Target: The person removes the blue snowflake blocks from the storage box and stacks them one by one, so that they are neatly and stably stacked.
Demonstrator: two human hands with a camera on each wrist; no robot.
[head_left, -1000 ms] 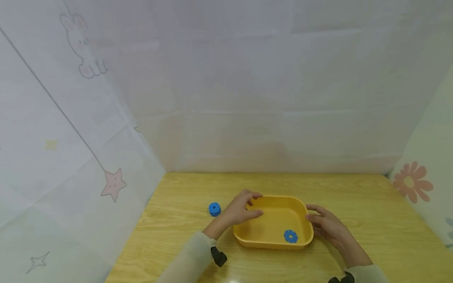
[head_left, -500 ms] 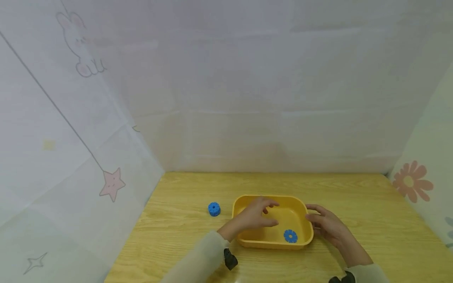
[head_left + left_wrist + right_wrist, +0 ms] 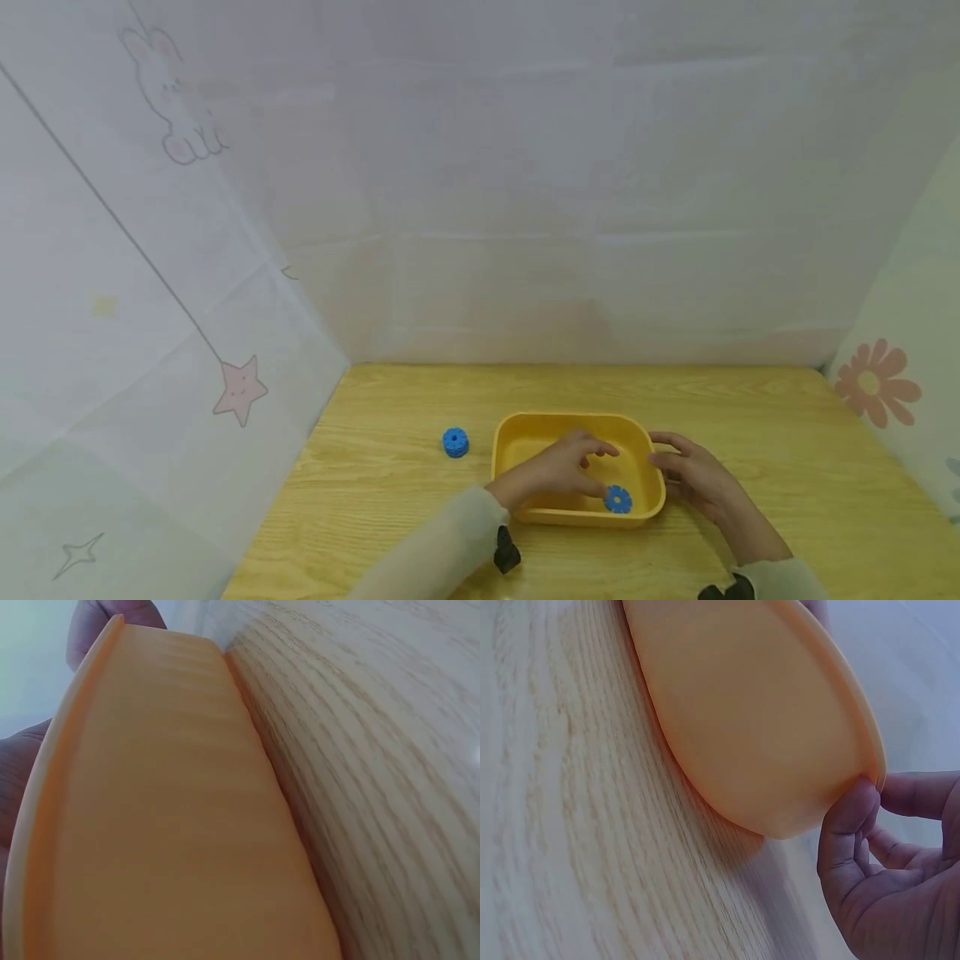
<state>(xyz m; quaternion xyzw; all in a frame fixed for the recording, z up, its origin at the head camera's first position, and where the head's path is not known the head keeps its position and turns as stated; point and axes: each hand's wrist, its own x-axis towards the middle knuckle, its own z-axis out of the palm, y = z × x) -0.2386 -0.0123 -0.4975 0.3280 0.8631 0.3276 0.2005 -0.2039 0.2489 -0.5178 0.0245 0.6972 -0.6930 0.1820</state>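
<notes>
A yellow plastic basin (image 3: 517,423) with rounded corners stands on the table. On its floor, near the front right, lies a blue notched flower-shaped disc (image 3: 618,501). My left hand (image 3: 561,468) reaches in over the basin, thumb and fingers spread apart and nothing held, its thumb tip right beside the disc. In the left wrist view the basin's outer wall (image 3: 172,787) covers most of that hand. At the right end my right hand (image 3: 699,482) pinches the rim between thumb and fingers, and the right wrist view shows its thumb (image 3: 851,814) against the outer wall.
A short stack of similar blue discs (image 3: 454,442) stands left of the basin. Wood-grain tabletop (image 3: 360,500) surrounds it, with a pale hanging sheet (image 3: 480,250) behind and printed sheets at both sides.
My left hand has moved right and slightly forward toward me, from the basin's left end to beside the blue disc. My right hand has stayed at the rim; the basin has not shifted.
</notes>
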